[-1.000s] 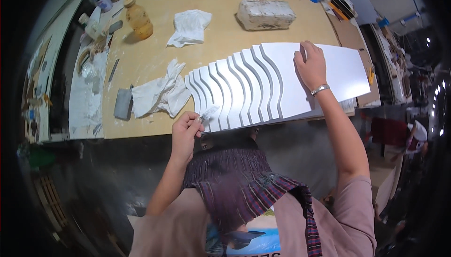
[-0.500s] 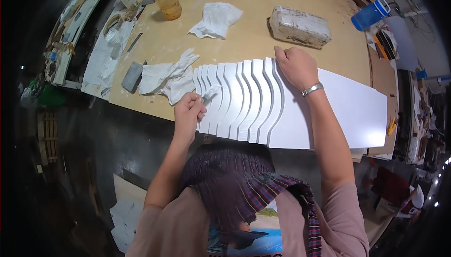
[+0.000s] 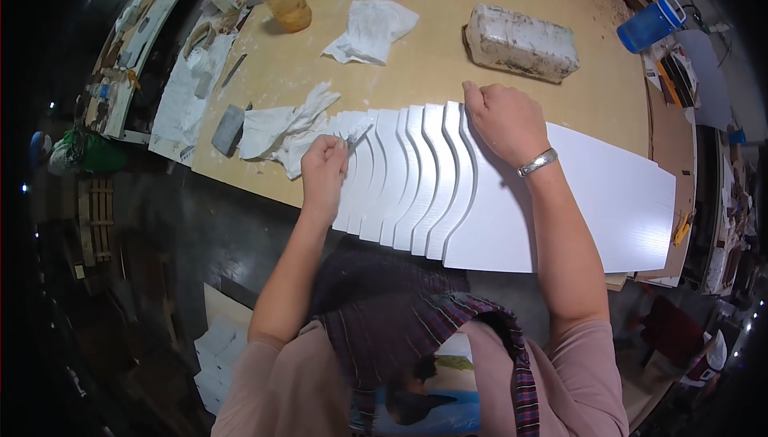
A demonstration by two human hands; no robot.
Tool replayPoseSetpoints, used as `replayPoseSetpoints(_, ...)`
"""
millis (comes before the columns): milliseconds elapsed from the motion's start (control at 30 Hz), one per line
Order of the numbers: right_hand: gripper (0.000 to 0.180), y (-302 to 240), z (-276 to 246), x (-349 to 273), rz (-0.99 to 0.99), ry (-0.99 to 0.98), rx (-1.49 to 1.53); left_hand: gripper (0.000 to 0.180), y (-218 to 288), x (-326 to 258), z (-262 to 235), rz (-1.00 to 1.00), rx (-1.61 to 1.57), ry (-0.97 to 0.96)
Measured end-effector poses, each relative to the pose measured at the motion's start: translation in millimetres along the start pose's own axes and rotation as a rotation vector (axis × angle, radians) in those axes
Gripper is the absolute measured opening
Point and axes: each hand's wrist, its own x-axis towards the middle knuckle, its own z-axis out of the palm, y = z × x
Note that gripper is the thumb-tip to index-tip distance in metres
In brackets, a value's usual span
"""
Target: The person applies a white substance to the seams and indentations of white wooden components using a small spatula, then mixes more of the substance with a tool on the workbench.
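Several thin white panels (image 3: 584, 197) with wavy edges lie overlapped in a stepped row along the table's near edge. My left hand (image 3: 324, 177) is closed at the row's left end, pinching a small crumpled white cloth (image 3: 358, 131) against the stepped edges. My right hand (image 3: 506, 119), a bracelet on its wrist, is closed over the far edge of the top panel, thumb pointing away; its curled fingertips are hidden. Beside my left hand lies a larger crumpled white cloth (image 3: 288, 129), and next to that a grey block (image 3: 229, 130).
On the tan table (image 3: 432, 37) stand an amber bottle (image 3: 286, 7), a folded white cloth (image 3: 372, 31) and a stained, wrapped white block (image 3: 522, 43). A blue bottle (image 3: 650, 25) is at the far right. A dark narrow tool (image 3: 233, 70) lies at the left.
My left hand has moved the small cloth slightly away from me along the stepped edges. My right hand stays on the far edge. The whole view has shifted a little.
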Motion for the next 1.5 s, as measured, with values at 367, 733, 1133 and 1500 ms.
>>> replayPoseSetpoints(367,0.054,3,2,-2,-0.014,0.009,-0.039,0.011,-23,-4,-24,0.03,0.039,0.004)
replayPoseSetpoints(733,0.054,2,3,-1,-0.017,0.007,-0.035,0.011,-12,27,-16,0.152,0.159,0.039)
replayPoseSetpoints(1133,0.055,6,5,1,-0.033,0.014,-0.052,0.011,-18,39,-12,0.159,0.129,0.007)
replayPoseSetpoints(1500,0.052,0,2,0,-0.015,-0.002,-0.071,0.012,-31,44,-17,0.168,0.147,0.016)
